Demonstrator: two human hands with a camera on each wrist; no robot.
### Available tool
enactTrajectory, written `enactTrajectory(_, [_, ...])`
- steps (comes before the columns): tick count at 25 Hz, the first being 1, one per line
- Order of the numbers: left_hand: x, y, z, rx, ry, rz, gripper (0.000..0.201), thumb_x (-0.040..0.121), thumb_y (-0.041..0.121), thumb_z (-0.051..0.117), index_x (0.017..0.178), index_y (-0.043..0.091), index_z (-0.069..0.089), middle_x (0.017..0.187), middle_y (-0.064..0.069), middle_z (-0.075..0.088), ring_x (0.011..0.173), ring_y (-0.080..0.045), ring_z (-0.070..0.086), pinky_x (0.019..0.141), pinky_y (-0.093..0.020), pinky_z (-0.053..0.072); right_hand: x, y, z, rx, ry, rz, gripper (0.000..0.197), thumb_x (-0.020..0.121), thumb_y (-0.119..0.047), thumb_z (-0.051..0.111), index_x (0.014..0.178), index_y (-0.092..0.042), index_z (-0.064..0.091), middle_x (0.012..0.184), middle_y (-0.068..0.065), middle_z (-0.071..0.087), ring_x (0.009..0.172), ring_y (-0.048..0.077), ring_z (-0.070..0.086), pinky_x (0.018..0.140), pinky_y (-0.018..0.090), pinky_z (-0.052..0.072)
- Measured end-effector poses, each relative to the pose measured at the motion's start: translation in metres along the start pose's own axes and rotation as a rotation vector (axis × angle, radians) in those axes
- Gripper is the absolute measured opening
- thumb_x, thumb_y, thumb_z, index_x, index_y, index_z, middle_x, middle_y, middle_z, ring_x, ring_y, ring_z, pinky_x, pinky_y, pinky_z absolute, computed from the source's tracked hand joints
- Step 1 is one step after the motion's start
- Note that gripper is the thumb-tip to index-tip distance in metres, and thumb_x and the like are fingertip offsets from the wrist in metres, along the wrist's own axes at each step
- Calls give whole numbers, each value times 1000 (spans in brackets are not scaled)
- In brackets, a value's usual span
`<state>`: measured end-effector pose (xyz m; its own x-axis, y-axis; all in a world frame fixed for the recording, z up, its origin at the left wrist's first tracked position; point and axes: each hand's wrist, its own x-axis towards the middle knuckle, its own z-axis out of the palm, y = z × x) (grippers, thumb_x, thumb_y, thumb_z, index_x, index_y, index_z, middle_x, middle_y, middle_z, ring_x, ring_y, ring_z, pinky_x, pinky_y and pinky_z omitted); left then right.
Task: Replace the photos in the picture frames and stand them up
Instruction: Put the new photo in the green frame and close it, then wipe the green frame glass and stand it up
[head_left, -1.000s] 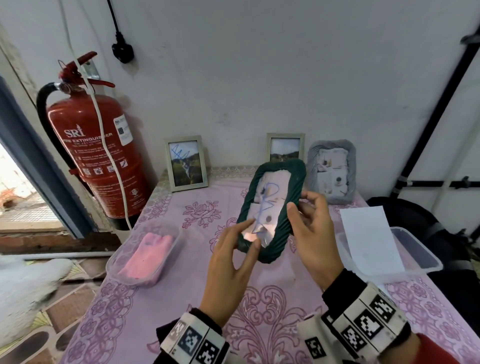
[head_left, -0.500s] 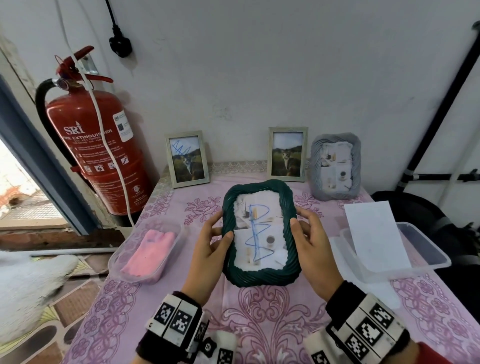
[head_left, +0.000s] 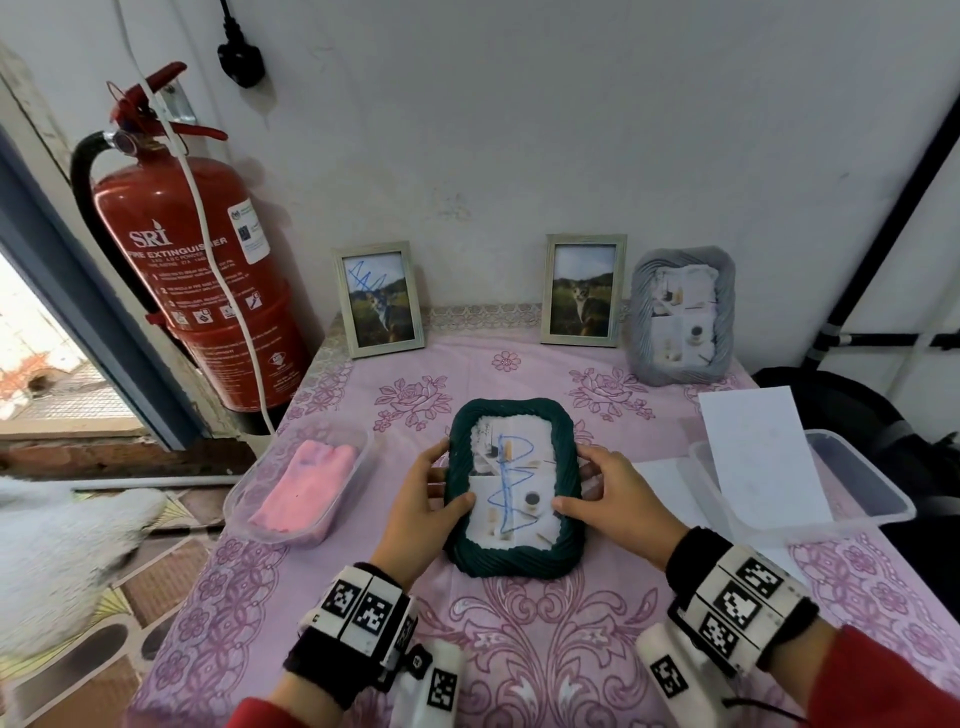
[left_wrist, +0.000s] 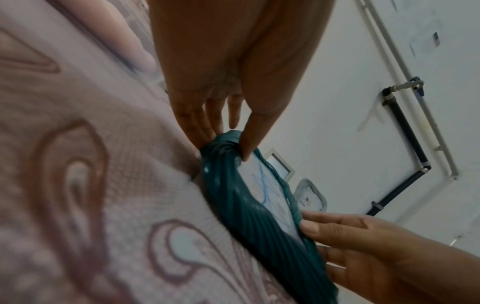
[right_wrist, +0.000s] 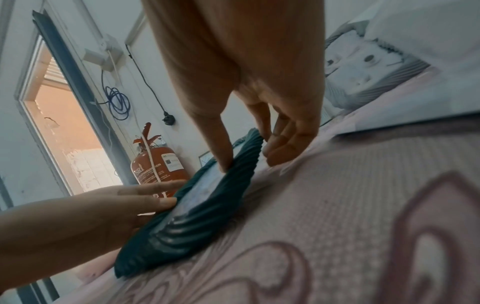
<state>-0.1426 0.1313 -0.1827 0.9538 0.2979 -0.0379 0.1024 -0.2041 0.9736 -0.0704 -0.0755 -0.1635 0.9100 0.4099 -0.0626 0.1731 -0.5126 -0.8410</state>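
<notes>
From the head camera, a table covered by a pink floral cloth (head_left: 519, 649) stands against a white wall, with a red fire extinguisher (head_left: 202, 280) at its left beside an open doorway. At the back stand two slim framed cat photos, one scribbled in blue (head_left: 378, 299) and one clean (head_left: 584, 289), and next to the clean one a grey ribbed frame (head_left: 681, 316). The dark green frame (head_left: 511, 486), its photo scrawled with blue pen, lies near the table's middle; a second ago it was raised and tilted in the air, half a second ago it was lower, and now it is down on the cloth. The left hand (head_left: 423, 499) grips its left edge, thumb over the front; the right hand (head_left: 610, 496) grips the right edge likewise. A clear tub at left (head_left: 244, 499) holds a pink cloth (head_left: 306, 488); a clear tub at right (head_left: 852, 493) holds a white sheet (head_left: 758, 457) propped against its rim. The left wrist view shows that hand's thumb on the green rim and fingers tucked behind it. The right wrist view shows the thumb pressed on the frame's face, fingers curled at its outer edge near the tablecloth.
</notes>
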Motion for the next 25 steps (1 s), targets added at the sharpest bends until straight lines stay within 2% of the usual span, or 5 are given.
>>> enactTrajectory(3, [4, -6, -2, 125, 3, -3, 54, 84, 6, 65, 133, 16, 45, 111, -3, 51, 83, -8, 53, 69, -9, 47, 4, 4, -1, -30, -35, -6, 66, 75, -12, 76, 134, -10, 46, 116, 19, 55, 88, 17, 50, 81, 25, 46])
enactTrajectory(11, [8, -8, -9, 373, 17, 16, 45, 81, 15, 70, 124, 20, 57, 122, -4, 52, 116, -24, 42, 108, -37, 32, 7, 10, -1, -123, -64, 39, 73, 72, -21, 80, 136, -12, 45, 106, 7, 50, 86, 13, 49, 79, 19, 40])
enactTrajectory(14, [3, -1, -10, 271, 12, 29, 43, 83, 10, 67, 125, 14, 57, 124, -6, 54, 116, -20, 50, 102, -38, 42, 7, 12, -3, -111, -72, 40, 72, 71, -21, 80, 134, -15, 47, 99, 4, 50, 82, 13, 48, 78, 21, 40])
enactTrajectory(20, [-4, 22, -49, 238, 180, 165, 23, 89, 17, 61, 111, 23, 62, 108, 12, 64, 97, 2, 59, 74, -8, 43, 8, 20, -7, -22, -113, 54, 70, 69, -20, 82, 131, -18, 50, 91, 0, 49, 77, 14, 49, 78, 27, 47])
enactTrajectory(25, [9, 15, -118, 515, 365, 94, 25, 85, 18, 65, 110, 14, 66, 104, -1, 67, 97, -17, 60, 86, -28, 45, 8, 24, -6, 3, -119, 36, 68, 70, -20, 81, 131, -20, 50, 87, -2, 48, 74, 8, 48, 69, 13, 44])
